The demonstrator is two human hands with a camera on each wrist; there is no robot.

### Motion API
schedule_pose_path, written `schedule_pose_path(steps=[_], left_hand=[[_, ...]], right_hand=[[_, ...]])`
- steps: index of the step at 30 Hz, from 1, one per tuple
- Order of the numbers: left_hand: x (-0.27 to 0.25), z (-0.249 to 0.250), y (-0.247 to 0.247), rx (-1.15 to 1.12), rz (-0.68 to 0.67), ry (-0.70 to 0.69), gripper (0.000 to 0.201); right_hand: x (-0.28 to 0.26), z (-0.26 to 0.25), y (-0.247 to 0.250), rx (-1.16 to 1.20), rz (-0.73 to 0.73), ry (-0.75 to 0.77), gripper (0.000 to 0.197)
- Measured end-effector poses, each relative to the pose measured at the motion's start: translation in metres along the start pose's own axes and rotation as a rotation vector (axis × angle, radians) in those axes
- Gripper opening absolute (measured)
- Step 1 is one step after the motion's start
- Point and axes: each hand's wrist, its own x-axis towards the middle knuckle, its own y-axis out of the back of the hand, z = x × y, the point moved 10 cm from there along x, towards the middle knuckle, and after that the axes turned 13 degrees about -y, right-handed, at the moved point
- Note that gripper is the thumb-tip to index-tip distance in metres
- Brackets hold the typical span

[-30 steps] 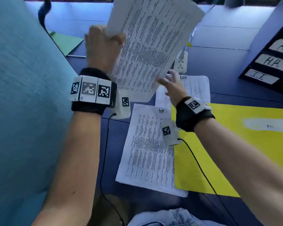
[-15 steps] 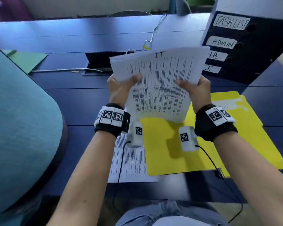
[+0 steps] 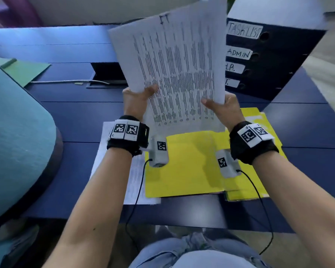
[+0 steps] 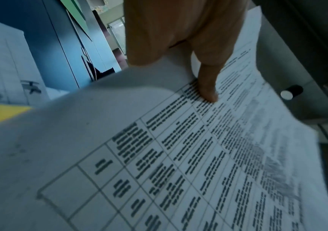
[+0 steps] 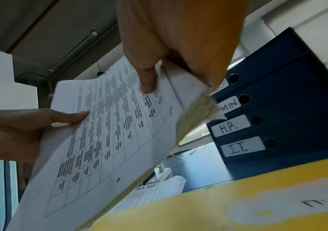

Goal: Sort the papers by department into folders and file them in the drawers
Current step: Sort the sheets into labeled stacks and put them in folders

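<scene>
Both hands hold a stack of printed papers (image 3: 180, 70) upright above the desk; "IT" is handwritten at its top. My left hand (image 3: 137, 97) grips the stack's lower left edge, thumb on the front, and my right hand (image 3: 222, 105) pinches the lower right edge. The wrist views show each thumb on the printed table of the papers (image 4: 179, 148) (image 5: 107, 132). Below lies an open yellow folder (image 3: 191, 167) (image 5: 238, 203). At the right stands a dark blue drawer unit (image 3: 275, 60) (image 5: 289, 109) labelled TASK LIST, ADMIN, H.R., I.T.
More printed sheets (image 3: 132, 178) lie on the desk under the folder's left edge, and another pile (image 5: 159, 189) behind it. A green folder (image 3: 25, 70) sits at the far left. A teal chair back (image 3: 14, 136) stands close on my left. A cable runs to an open desk hatch (image 3: 104, 74).
A second ago only my left hand held the papers high while the right reached to the desk. Now both hands grip the stack, which has tilted more upright over the yellow folder.
</scene>
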Motion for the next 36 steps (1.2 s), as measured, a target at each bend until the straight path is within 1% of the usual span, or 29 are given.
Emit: schedule_pose_path(steps=[2, 4, 7, 9, 11, 12, 14, 15, 17, 20, 22, 24, 27, 29, 31, 33, 36], left_hand=[[-0.007, -0.008, -0.019, -0.014, 0.033, 0.035, 0.022], [-0.017, -0.025, -0.040, -0.006, 0.045, 0.093, 0.028], [-0.031, -0.063, -0.066, 0.118, 0.011, 0.214, 0.042], [-0.041, -0.093, -0.068, 0.240, -0.012, 0.324, 0.050], [-0.051, -0.122, -0.056, 0.434, -0.029, 0.430, 0.053], [-0.059, -0.135, -0.044, 0.564, -0.037, 0.506, 0.063], [-0.080, -0.147, -0.020, 0.789, -0.041, 0.656, 0.092], [-0.089, -0.147, -0.011, 0.842, -0.016, 0.692, 0.103], [-0.105, -0.147, 0.004, 0.931, 0.004, 0.725, 0.117], [-0.119, -0.151, 0.019, 1.043, -0.021, 0.751, 0.125], [-0.117, -0.153, 0.027, 1.051, -0.022, 0.749, 0.121], [-0.110, -0.153, 0.037, 1.016, 0.023, 0.733, 0.109], [-0.089, -0.141, 0.044, 0.921, 0.095, 0.602, 0.077], [-0.071, -0.122, 0.042, 0.921, 0.112, 0.496, 0.062], [-0.050, -0.094, 0.037, 0.969, 0.114, 0.393, 0.054], [-0.029, -0.070, 0.032, 1.033, 0.087, 0.314, 0.047], [-0.009, -0.050, 0.028, 1.110, 0.030, 0.271, 0.043]], right_hand=[[-0.001, 0.007, 0.024, -0.114, 0.042, 0.033, 0.024], [-0.004, 0.016, 0.049, -0.185, 0.116, 0.044, 0.029], [-0.008, 0.043, 0.084, -0.211, 0.150, -0.033, 0.023], [-0.009, 0.066, 0.106, -0.184, 0.159, -0.104, 0.020], [-0.010, 0.089, 0.128, -0.158, 0.187, -0.178, 0.021], [-0.011, 0.101, 0.137, -0.164, 0.196, -0.210, 0.022], [-0.015, 0.122, 0.150, -0.229, 0.199, -0.272, 0.021], [-0.017, 0.133, 0.154, -0.264, 0.198, -0.301, 0.022], [-0.024, 0.151, 0.157, -0.261, 0.194, -0.353, 0.024], [-0.032, 0.177, 0.153, -0.201, 0.196, -0.415, 0.024], [-0.037, 0.194, 0.146, -0.178, 0.195, -0.467, 0.025], [-0.039, 0.201, 0.139, -0.162, 0.179, -0.496, 0.028], [-0.035, 0.193, 0.132, -0.160, 0.168, -0.474, 0.030], [-0.031, 0.185, 0.132, -0.163, 0.170, -0.454, 0.029], [-0.028, 0.179, 0.134, -0.172, 0.173, -0.448, 0.029], [-0.027, 0.176, 0.136, -0.169, 0.180, -0.445, 0.029], [-0.029, 0.173, 0.136, -0.171, 0.185, -0.441, 0.030]])
